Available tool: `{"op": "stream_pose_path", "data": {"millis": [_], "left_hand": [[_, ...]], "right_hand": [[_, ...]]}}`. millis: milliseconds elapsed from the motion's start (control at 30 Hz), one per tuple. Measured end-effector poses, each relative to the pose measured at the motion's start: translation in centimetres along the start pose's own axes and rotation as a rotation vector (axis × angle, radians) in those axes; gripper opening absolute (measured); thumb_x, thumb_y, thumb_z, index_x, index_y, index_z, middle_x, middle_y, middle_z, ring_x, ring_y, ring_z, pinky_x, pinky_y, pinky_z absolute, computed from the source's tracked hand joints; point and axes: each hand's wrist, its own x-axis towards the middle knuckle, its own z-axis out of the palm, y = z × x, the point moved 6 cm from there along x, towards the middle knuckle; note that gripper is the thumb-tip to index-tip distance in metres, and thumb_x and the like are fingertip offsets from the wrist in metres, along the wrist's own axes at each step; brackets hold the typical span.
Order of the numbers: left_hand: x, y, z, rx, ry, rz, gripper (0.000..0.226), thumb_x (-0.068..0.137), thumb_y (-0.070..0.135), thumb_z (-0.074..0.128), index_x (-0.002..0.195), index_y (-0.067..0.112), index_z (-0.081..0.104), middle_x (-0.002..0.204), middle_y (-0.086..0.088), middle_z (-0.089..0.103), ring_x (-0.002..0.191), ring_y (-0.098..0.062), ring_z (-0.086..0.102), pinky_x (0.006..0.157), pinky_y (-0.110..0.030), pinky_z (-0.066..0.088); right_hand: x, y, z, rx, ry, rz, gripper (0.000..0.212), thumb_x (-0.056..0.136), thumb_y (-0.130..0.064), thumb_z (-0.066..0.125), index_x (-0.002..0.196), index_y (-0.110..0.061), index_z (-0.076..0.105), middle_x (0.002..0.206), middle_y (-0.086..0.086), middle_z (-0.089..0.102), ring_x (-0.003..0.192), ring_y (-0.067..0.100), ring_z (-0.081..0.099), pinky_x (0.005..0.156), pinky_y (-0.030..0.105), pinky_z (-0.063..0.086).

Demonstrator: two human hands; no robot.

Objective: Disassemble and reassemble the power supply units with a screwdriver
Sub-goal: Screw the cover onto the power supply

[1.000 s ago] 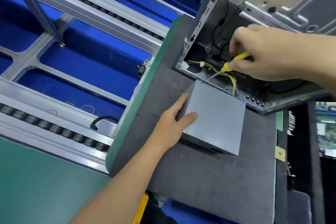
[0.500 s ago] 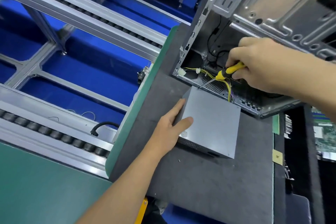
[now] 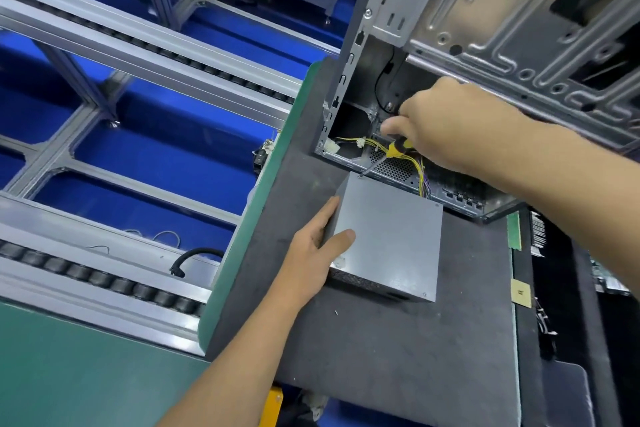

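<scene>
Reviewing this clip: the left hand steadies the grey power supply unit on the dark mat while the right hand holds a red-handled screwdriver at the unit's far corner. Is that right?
Not quite: the screwdriver has a yellow and black handle, not red, as the head view shows. The rest holds: the left hand steadies the grey power supply unit on the dark mat, and the right hand holds the screwdriver at the unit's far corner.

My right hand [image 3: 446,128] covers most of the screwdriver [image 3: 393,148]; only a bit of yellow-black handle and the shaft show. Tip too small to tell whether it sits in a screw. Computer case [image 3: 485,28] cut off by top and right edges. My left palm [image 3: 313,253] hides the near-left corner of the power supply unit [image 3: 388,239]. Circuit boards at far right [image 3: 609,274] blurred, cropped.
</scene>
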Motion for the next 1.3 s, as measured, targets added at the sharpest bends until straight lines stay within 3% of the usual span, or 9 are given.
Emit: {"op": "stream_pose_path", "data": {"millis": [167, 367, 500, 600, 700, 867, 1033, 1200, 1300], "left_hand": [[0.0, 0.0, 0.0, -0.005, -0.003, 0.004, 0.071, 0.088, 0.029, 0.07, 0.152, 0.023, 0.04, 0.147, 0.016, 0.052, 0.135, -0.002, 0.047, 0.112, -0.025, 0.04], [0.0, -0.1, 0.0, -0.024, 0.006, 0.001, 0.069, 0.089, 0.024, 0.068, 0.152, 0.02, 0.041, 0.144, 0.015, 0.056, 0.131, -0.001, 0.051, 0.1, -0.013, 0.044], [0.0, 0.1, 0.0, -0.026, 0.01, -0.004, 0.07, 0.087, 0.024, 0.069, 0.152, 0.021, 0.041, 0.144, 0.015, 0.055, 0.131, 0.0, 0.051, 0.102, -0.013, 0.043], [-0.1, 0.2, 0.1, -0.029, 0.012, -0.004, 0.07, 0.087, 0.025, 0.069, 0.151, 0.021, 0.042, 0.145, 0.015, 0.054, 0.133, 0.001, 0.049, 0.108, -0.016, 0.04], [-0.1, 0.3, 0.1, -0.047, 0.011, -0.013, 0.07, 0.087, 0.025, 0.069, 0.151, 0.021, 0.043, 0.145, 0.015, 0.054, 0.132, 0.001, 0.049, 0.106, -0.016, 0.042], [-0.2, 0.4, 0.1, -0.03, 0.004, -0.009, 0.069, 0.087, 0.026, 0.068, 0.151, 0.023, 0.043, 0.144, 0.016, 0.055, 0.132, 0.001, 0.05, 0.108, -0.019, 0.042], [-0.2, 0.4, -0.1, -0.09, 0.054, -0.019, 0.065, 0.083, 0.021, 0.071, 0.143, 0.021, 0.048, 0.142, 0.008, 0.057, 0.128, 0.0, 0.054, 0.096, -0.016, 0.048], [-0.3, 0.4, -0.5, -0.119, 0.092, -0.059, 0.09, 0.073, 0.024, 0.084, 0.15, 0.027, 0.037, 0.146, 0.011, 0.051, 0.132, 0.001, 0.049, 0.106, -0.024, 0.045], [0.2, 1.8, -1.2, -0.024, 0.141, -0.018, 0.072, 0.08, 0.031, 0.082, 0.143, 0.029, 0.048, 0.141, 0.011, 0.057, 0.125, 0.004, 0.055, 0.104, -0.02, 0.046]], "right_hand": [[-0.6, 1.1, -0.2, 0.172, -0.119, -0.093, 0.015, 0.093, -0.025, 0.062, 0.107, -0.024, 0.057, 0.104, -0.002, 0.043, 0.097, 0.026, 0.053, 0.089, 0.042, 0.046], [0.2, -0.3, -0.8, 0.028, 0.007, -0.052, 0.042, 0.099, -0.052, 0.042, 0.09, -0.014, 0.057, 0.074, 0.005, 0.045, 0.077, 0.033, 0.052, 0.057, 0.035, 0.038], [0.3, -0.4, -0.8, 0.17, -0.134, -0.144, 0.015, 0.093, -0.026, 0.063, 0.104, -0.025, 0.052, 0.107, 0.0, 0.042, 0.094, 0.023, 0.049, 0.081, 0.039, 0.044], [0.5, -0.4, -1.4, 0.144, -0.024, -0.121, 0.015, 0.093, -0.034, 0.064, 0.093, -0.019, 0.063, 0.094, 0.002, 0.049, 0.096, 0.03, 0.055, 0.079, 0.04, 0.048], [0.2, 0.1, -0.8, 0.091, -0.021, 0.002, 0.052, 0.097, -0.056, 0.045, 0.075, -0.01, 0.054, 0.072, 0.009, 0.048, 0.079, 0.036, 0.056, 0.064, 0.037, 0.044], [-0.3, 1.0, -1.0, 0.246, -0.156, -0.099, 0.009, 0.094, -0.027, 0.06, 0.101, -0.025, 0.054, 0.1, -0.003, 0.045, 0.088, 0.02, 0.054, 0.079, 0.037, 0.046], [-1.4, -1.9, 3.0, 0.125, -0.227, -0.131, 0.032, 0.095, -0.049, 0.055, 0.095, -0.02, 0.067, 0.077, 0.001, 0.048, 0.084, 0.032, 0.056, 0.071, 0.036, 0.049], [-3.1, 4.8, 4.5, 0.346, 0.025, 0.102, 0.022, 0.098, -0.043, 0.051, 0.093, -0.025, 0.063, 0.078, -0.001, 0.061, 0.083, 0.029, 0.059, 0.072, 0.035, 0.048], [-4.8, 8.5, 6.5, 0.72, 0.144, 0.256, 0.013, 0.093, -0.042, 0.061, 0.088, -0.032, 0.067, 0.066, -0.009, 0.059, 0.06, 0.015, 0.052, 0.055, 0.029, 0.038]]}}
